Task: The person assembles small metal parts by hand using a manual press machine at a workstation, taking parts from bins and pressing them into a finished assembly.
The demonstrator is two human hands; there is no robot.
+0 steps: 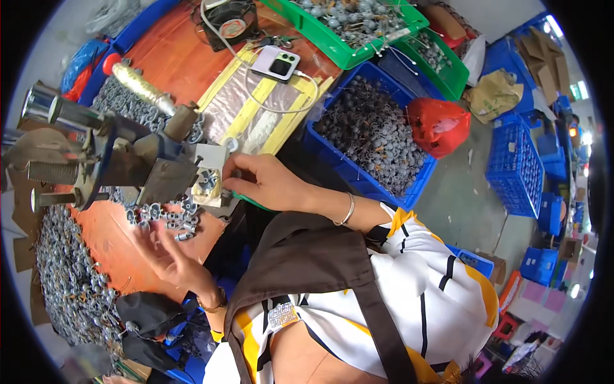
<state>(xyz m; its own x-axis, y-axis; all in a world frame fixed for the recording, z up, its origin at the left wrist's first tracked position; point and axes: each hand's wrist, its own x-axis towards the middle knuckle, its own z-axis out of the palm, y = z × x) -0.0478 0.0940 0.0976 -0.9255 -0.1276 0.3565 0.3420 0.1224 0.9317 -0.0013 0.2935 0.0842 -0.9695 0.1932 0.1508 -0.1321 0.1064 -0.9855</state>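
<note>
We look down on an orange workbench (185, 61) that fills the upper left of the frame. At centre left stands a small metal press (121, 160), with dark blocks and shiny cylinders jutting toward the left edge. Our right hand (265, 182) reaches in from the centre of the frame to the pale plate (211, 173) at the front of the press; its fingers are curled and pinched together at the plate's edge, seemingly on a small metal part (225, 192), though the part itself is too small to make out clearly. A thin bangle (348, 210) circles that wrist.

Our left hand (169, 256) hovers lower down, at lower left of centre, with fingers spread and loose, holding nothing we can see (it is blurred). Just above it lies a scatter of small metal fittings (169, 214) on the bench, beneath the press. A larger heap of grey parts (67, 275) runs along the left edge of the frame, with black gloves (147, 320) below it.

To the right of the right hand, at upper centre, a blue crate (409, 185) holds dark round pieces. Above it sit green crates (339, 51) of similar pieces. A phone (276, 63) lies on a yellow-framed sheet at top centre, and a red bag (438, 125) rests at upper right. Stacked blue crates (515, 166) stand at the right edge.
</note>
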